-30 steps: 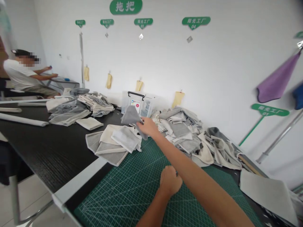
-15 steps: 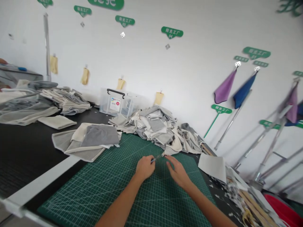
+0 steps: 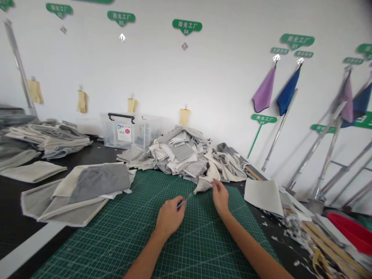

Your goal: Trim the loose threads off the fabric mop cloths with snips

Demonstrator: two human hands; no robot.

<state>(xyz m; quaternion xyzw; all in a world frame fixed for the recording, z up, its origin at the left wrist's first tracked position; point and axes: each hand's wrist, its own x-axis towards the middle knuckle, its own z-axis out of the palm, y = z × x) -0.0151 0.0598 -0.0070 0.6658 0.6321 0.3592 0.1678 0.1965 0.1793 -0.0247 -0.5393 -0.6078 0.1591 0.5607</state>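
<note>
Right hand (image 3: pixel 220 196) brought onto loose cream cloth (image 3: pixel 203 185), lower middle of frame, cloth edge pinched; slim blue-handled, metal-tipped tool (image 3: pixel 181 204) clamped in left hand (image 3: pixel 169 217), over gridded green cutting mat (image 3: pixel 197 240).

cutting mat (image 3: pixel 139 232): was green, with a pale grid all over
cloth heap (image 3: pixel 181 153): was a mishmash of greys and off-whites
handheld tool (image 3: pixel 180 204): had some blue on it
storage box (image 3: pixel 139 135): was see-through, with a black handle and a white label with a red spot
gloves (image 3: pixel 82 101): were pale yellow
hanging cloths (image 3: pixel 265 91): were purple and blue tbh
signs (image 3: pixel 187 26): were green with white lettering
basin (image 3: pixel 350 232): was straight-up red
tabletop (image 3: pixel 10 211): was black
</note>
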